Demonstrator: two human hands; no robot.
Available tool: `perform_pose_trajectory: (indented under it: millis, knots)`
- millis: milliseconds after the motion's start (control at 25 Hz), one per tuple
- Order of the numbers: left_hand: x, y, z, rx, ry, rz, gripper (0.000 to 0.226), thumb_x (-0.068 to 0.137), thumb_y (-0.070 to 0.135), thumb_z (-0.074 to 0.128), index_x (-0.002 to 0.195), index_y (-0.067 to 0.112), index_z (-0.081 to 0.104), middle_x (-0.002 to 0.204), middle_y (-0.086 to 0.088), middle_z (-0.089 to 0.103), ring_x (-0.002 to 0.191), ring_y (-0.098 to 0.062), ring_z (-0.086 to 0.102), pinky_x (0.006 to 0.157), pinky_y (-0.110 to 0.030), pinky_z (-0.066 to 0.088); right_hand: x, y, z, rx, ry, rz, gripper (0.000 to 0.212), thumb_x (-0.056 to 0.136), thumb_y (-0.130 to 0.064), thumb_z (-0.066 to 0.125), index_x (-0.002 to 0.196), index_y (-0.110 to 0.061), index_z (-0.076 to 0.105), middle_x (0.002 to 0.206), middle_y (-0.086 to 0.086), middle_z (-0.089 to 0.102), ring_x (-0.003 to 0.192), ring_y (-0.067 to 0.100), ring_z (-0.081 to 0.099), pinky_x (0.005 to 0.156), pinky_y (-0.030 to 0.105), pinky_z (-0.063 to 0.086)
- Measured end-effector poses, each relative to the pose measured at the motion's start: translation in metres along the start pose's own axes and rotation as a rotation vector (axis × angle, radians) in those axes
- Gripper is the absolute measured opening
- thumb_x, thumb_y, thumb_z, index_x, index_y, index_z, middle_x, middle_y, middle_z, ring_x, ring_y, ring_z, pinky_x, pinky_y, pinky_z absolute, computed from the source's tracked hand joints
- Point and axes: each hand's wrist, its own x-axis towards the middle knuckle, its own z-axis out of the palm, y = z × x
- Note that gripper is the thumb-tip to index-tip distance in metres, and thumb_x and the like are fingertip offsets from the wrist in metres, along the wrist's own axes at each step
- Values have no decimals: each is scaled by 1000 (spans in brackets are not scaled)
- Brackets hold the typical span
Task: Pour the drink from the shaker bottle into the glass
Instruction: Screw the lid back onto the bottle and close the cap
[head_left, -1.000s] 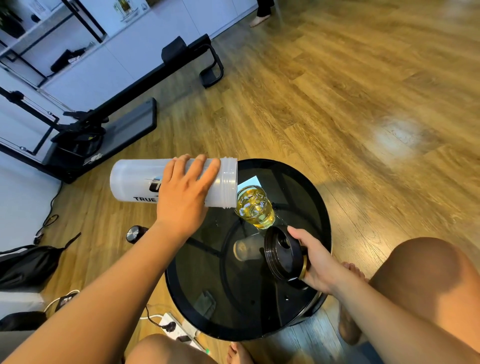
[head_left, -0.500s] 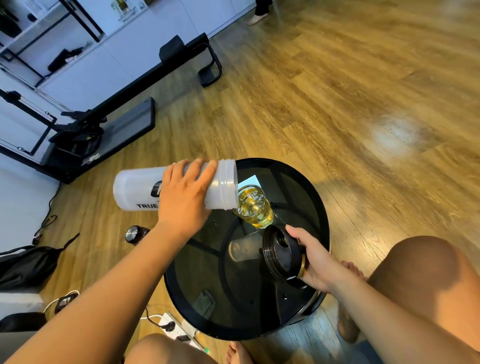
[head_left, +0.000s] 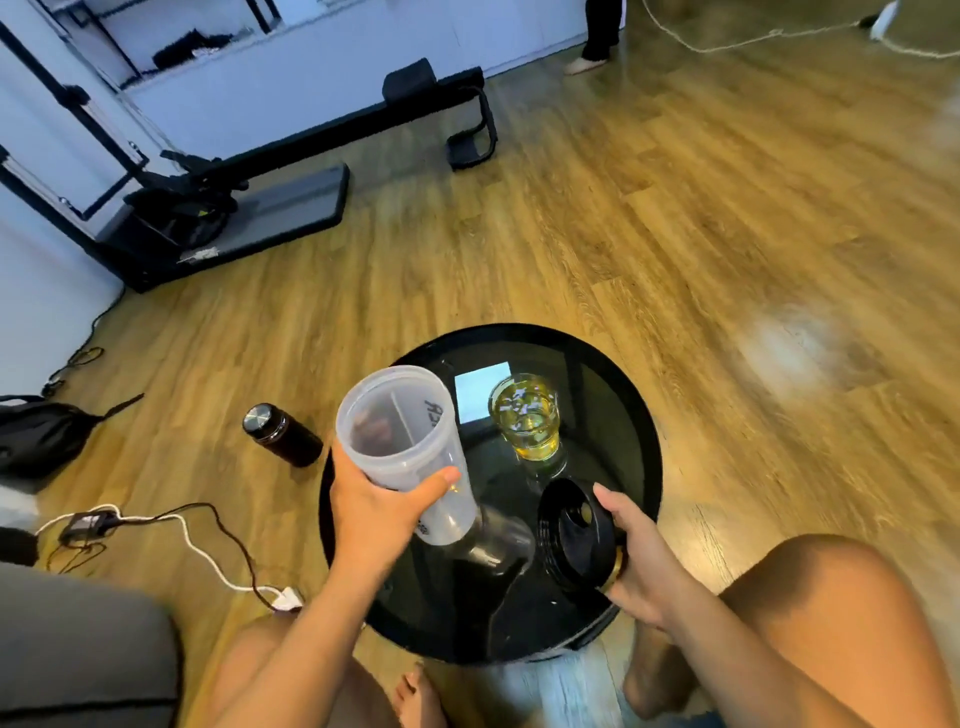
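My left hand grips the translucent white shaker bottle, which stands nearly upright with its open mouth toward me over the left part of the round black glass table. The bottle looks empty inside. A glass of yellow drink stands on the table's far side, to the right of the bottle and apart from it. My right hand holds the shaker's black lid tilted on edge over the near right of the table.
A small black flask stands on the wood floor left of the table. Cables and a charger lie at the lower left, a dark bag beyond. A black exercise machine sits at the back. My bare knees flank the table.
My left hand has swung the shaker bottle from lying sideways over the glass back to nearly upright and drawn it toward me. The view has tilted up. The lid hand has stayed put.
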Motion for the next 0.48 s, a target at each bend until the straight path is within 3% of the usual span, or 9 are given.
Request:
perform_pose_trajectory:
  millis: [200,280,400,480]
  knots:
    - [-36,-21,-2,-77,52,-110,120,43,58,94,147,22,45,137,14,58,130,-10,57,110,-35,48,-21,5,10,-19,-100,3,47,87,-41,62,121,-9,72,128,19,69,116,34,67,78,40,60]
    - [-42,-29,-5,-105,24,-127,121,44,57,94,147,26,41,138,19,54,130,-1,53,108,-29,45,-31,1,29,-155,-112,-48,44,85,-40,65,123,-20,71,123,12,73,111,29,70,75,38,61]
    - [-44,-30,-10,-118,-12,-117,121,44,56,94,146,37,33,139,27,46,131,12,45,106,-21,40,-39,-25,79,-442,-91,-304,62,70,-43,81,128,-29,65,124,8,73,109,26,71,78,37,61]
    - [-47,-33,-15,-131,-23,-109,128,43,57,96,149,38,27,147,18,42,135,2,43,110,-25,39,-47,-48,130,-736,-124,-530,79,59,-53,86,132,-38,59,128,6,70,115,25,68,91,41,55]
